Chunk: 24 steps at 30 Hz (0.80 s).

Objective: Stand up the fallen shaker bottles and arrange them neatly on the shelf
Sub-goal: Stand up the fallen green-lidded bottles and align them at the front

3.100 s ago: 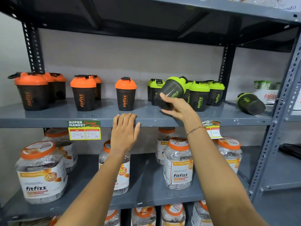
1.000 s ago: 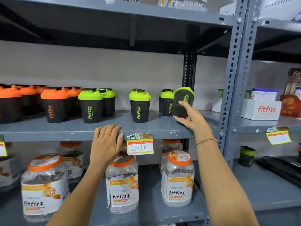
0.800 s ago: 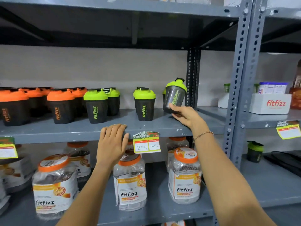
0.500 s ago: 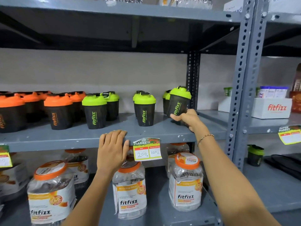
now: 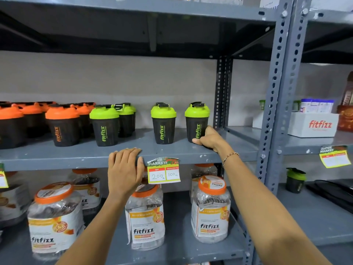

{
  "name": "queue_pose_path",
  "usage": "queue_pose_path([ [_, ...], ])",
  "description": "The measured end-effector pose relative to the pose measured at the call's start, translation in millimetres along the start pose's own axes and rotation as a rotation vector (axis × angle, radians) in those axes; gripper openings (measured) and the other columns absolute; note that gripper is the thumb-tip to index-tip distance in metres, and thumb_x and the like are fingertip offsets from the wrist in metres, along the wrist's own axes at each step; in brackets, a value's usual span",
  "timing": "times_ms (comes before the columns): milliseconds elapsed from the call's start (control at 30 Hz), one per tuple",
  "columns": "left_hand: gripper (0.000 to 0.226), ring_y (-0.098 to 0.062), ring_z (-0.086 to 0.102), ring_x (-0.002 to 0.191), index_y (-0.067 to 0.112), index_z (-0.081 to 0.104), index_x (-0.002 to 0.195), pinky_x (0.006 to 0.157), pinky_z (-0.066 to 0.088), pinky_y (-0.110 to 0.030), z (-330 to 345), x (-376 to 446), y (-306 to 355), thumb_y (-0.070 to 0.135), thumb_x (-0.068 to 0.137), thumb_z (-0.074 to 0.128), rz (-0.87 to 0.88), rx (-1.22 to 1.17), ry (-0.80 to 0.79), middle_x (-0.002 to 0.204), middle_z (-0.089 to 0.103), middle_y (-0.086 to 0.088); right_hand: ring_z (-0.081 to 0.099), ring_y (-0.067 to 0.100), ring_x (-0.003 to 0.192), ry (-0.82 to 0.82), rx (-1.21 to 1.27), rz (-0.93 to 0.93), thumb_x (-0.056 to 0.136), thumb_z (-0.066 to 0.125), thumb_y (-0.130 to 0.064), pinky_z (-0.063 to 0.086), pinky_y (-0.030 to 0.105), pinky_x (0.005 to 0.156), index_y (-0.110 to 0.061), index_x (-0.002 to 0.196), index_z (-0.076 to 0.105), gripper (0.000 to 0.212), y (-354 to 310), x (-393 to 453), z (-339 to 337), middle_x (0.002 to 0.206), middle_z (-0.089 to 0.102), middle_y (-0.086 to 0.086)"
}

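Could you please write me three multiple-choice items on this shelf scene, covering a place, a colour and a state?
1. Where does the left hand rest?
A. on the shelf's front edge
B. on a jar lid
C. on a shaker
2. What colour is the lid of the shaker at the right hand?
A. orange
B. green
C. white
3. How does that shaker stand?
A. on its side
B. upside down
C. upright

Answers: 1 A, its fingers curl over the edge beside the price tag. 2 B, the lid is lime green. 3 C, lid up, base on the shelf.
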<state>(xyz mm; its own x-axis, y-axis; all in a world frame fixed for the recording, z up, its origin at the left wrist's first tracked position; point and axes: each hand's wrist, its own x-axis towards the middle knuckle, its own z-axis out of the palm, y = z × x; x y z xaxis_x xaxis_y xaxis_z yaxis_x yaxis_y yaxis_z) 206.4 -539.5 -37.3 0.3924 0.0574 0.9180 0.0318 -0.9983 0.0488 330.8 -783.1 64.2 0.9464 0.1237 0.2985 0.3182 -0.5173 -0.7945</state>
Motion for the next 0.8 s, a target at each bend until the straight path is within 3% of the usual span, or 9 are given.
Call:
queue_pose_path([
  [133, 0.038, -0.022, 0.058, 0.076, 0.013, 0.066, 0.083, 0.077, 0.037, -0.034, -9, 13, 12, 0.027, 0.093, 0.034, -0.126, -0.092, 0.060, 0.083, 0.069, -0.002, 0.048, 0.030, 0.127, -0.060, -0.098, -0.013, 0.084, 0.071, -0.017, 0.040, 0.033, 0.100, 0.003, 0.140, 0.024, 0.075, -2, -4, -4, 0.136, 0.050, 0.015],
  [233, 0.039, -0.018, 0.054, 0.077, 0.013, 0.065, 0.084, 0.066, 0.039, -0.030, -24, 35, 27, 0.031, 0.093, 0.032, -0.203, -0.319, 0.069, 0.082, 0.067, -0.001, 0.049, 0.029, 0.126, -0.122, 0.007, 0.029, 0.082, 0.074, -0.020, 0.040, 0.036, 0.105, 0.001, 0.140, 0.018, 0.082, -4, -3, -8, 0.136, 0.050, 0.013],
  [333, 0.029, -0.018, 0.053, 0.100, 0.012, 0.057, 0.114, 0.084, 0.047, -0.036, -23, 64, 47, 0.028, 0.094, 0.045, -0.270, -0.439, 0.006, 0.110, 0.061, -0.004, 0.050, 0.028, 0.125, -0.125, 0.070, 0.045, 0.076, 0.080, -0.024, 0.041, 0.043, 0.107, 0.000, 0.139, 0.018, 0.091, -4, -3, -8, 0.136, 0.050, 0.012],
  [433, 0.074, -0.027, 0.038, 0.131, 0.002, 0.028, 0.142, 0.107, 0.032, -0.034, -6, 93, 69, 0.024, 0.084, 0.068, -0.465, -0.582, -0.194, 0.143, 0.034, -0.014, 0.052, 0.029, 0.124, -0.041, 0.082, 0.030, 0.068, 0.085, -0.029, 0.043, 0.043, 0.105, 0.000, 0.133, 0.023, 0.094, -5, -2, -4, 0.132, 0.052, 0.012],
  [533, 0.111, -0.033, 0.023, 0.140, -0.002, 0.006, 0.148, 0.113, 0.024, -0.037, 13, 110, 90, 0.032, 0.073, 0.080, -0.640, -0.601, -0.392, 0.151, 0.016, -0.019, 0.047, 0.032, 0.129, -0.001, -0.008, 0.015, 0.068, 0.085, -0.034, 0.041, 0.038, 0.103, 0.001, 0.135, 0.021, 0.099, -6, -1, 0, 0.138, 0.048, 0.015],
  [600, 0.121, -0.034, 0.021, 0.140, -0.003, 0.000, 0.147, 0.113, 0.026, -0.039, 24, 115, 98, 0.039, 0.068, 0.082, -0.722, -0.528, -0.468, 0.151, 0.014, -0.021, 0.044, 0.035, 0.131, 0.031, -0.112, -0.004, 0.069, 0.083, -0.038, 0.039, 0.040, 0.104, 0.002, 0.135, 0.020, 0.100, -6, -1, 3, 0.142, 0.044, 0.019],
  [667, 0.121, -0.036, 0.028, 0.137, -0.002, 0.002, 0.146, 0.110, 0.030, -0.040, 33, 118, 102, 0.039, 0.066, 0.083, -0.776, -0.475, -0.485, 0.148, 0.019, -0.021, 0.044, 0.037, 0.131, 0.055, -0.181, -0.012, 0.071, 0.082, -0.036, 0.039, 0.042, 0.103, 0.003, 0.135, 0.020, 0.097, -7, 0, 4, 0.142, 0.043, 0.021],
  [800, 0.098, -0.038, 0.039, 0.131, 0.000, 0.018, 0.137, 0.104, 0.036, -0.042, 39, 121, 95, 0.032, 0.070, 0.082, -0.784, -0.460, -0.472, 0.142, 0.035, -0.023, 0.047, 0.036, 0.127, 0.049, -0.152, 0.022, 0.069, 0.084, -0.030, 0.043, 0.040, 0.096, 0.002, 0.134, 0.022, 0.095, -6, 5, -4, 0.139, 0.045, 0.020],
])
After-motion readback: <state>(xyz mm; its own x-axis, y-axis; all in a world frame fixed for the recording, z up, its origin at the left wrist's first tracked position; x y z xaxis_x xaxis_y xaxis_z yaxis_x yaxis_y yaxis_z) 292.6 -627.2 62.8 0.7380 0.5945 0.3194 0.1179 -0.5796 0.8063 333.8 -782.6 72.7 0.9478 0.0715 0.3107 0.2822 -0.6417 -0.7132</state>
